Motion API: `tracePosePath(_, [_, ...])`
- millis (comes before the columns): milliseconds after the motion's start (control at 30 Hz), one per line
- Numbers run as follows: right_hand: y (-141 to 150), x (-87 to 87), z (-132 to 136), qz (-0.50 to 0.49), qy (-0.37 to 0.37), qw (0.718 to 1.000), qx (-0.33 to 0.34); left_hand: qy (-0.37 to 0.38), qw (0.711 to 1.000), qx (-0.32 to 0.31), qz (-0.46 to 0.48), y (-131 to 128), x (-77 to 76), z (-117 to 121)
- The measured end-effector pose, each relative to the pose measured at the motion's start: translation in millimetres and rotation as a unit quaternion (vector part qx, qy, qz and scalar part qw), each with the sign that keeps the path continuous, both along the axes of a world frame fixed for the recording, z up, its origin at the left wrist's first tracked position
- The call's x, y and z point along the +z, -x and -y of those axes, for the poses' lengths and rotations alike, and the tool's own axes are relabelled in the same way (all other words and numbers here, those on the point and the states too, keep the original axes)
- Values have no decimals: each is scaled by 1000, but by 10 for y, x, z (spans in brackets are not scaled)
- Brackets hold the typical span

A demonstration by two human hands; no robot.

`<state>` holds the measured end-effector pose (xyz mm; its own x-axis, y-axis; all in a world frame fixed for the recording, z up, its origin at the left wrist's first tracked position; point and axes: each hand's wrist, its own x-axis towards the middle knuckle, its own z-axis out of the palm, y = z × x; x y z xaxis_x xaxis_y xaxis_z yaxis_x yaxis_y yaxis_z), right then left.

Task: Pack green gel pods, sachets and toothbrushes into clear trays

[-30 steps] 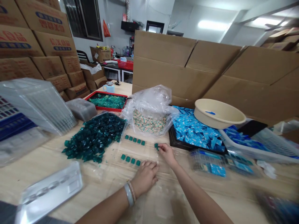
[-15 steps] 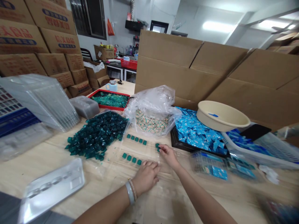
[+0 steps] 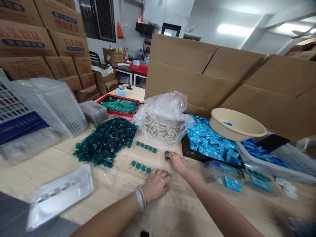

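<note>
My right hand [image 3: 176, 162] has its fingertips closed on a dark green square piece [image 3: 167, 155], which is partly covered by them and rests on clear plastic. My left hand [image 3: 156, 185] lies on the plastic with its fingers stretched out and a bracelet at the wrist. Just beyond its fingertips runs a short row of green squares [image 3: 141, 167]. A second row of green squares [image 3: 146, 146] sits farther back. To the left is a large heap of glossy dark green pieces [image 3: 106, 140].
Behind the rows stands a plastic bag of small patterned packets [image 3: 163, 128]. A black tray of blue sachets [image 3: 209, 140] and a cream basin [image 3: 237, 124] are at the right. A clear moulded tray [image 3: 61, 196] lies front left; cardboard [image 3: 182, 72] walls the back.
The whole view has shifted slightly to the right. My right hand's fingers cover more of the green pieces at their tips. My left hand stays in place on the plastic.
</note>
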<state>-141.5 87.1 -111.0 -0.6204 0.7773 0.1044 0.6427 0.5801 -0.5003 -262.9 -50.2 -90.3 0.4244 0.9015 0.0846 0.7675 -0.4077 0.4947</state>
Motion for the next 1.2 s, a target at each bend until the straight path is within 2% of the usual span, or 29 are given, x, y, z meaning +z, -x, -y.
tracePosePath(100, [-60,54,-30,3,17,1000,15,-17,1000,-1,11,53,73,75])
tracePosePath(167, [-201,71,-54,-10,42,999,-4,-50,998,24,25,302,158,135])
tracePosePath(233, [-328,87,-65,-38,51,995,-73,-73,990,122,25,736,242,186])
tracePosePath(300, [-317,131,-19,-68,24,987,-144,-55,958,281,-20,1242,290,219])
tracePosePath(333, [-231,167,40,-87,8,984,-152,-47,931,357,-49,1471,294,226])
tracePosePath(400, [92,256,225,-134,3,986,-103,-31,893,441,-83,1808,269,216])
tracePosePath(467, [527,335,460,-171,24,985,-9,-27,882,464,-76,1972,234,197])
tracePosePath(533, [940,374,683,-180,54,981,54,-33,887,457,-59,2017,229,198])
tracePosePath(600, [1250,380,859,-196,85,973,88,-38,891,452,19,1997,267,230])
tracePosePath(667, [1443,382,985,-237,115,959,101,-7,880,431,200,1917,330,282])
tracePosePath(700, [1497,389,1035,-264,128,951,103,26,859,405,312,1851,361,309])
tracePosePath(767, [1516,415,1124,-311,159,932,99,110,791,338,498,1660,397,363])
tracePosePath(833, [1415,441,1215,-338,202,915,88,180,716,292,608,1411,386,418])
tracePosePath(933, [1080,442,1394,-345,243,904,61,268,637,278,668,1002,298,507])
tracePosePath(1067, [526,410,1678,-328,167,929,-45,345,568,239,708,482,193,609])
tracePosePath(1133, [288,405,1778,-315,114,937,-95,352,560,201,723,255,178,625])
tracePosePath(1200, [99,403,1812,-295,68,946,-112,350,591,190,702,60,164,591])
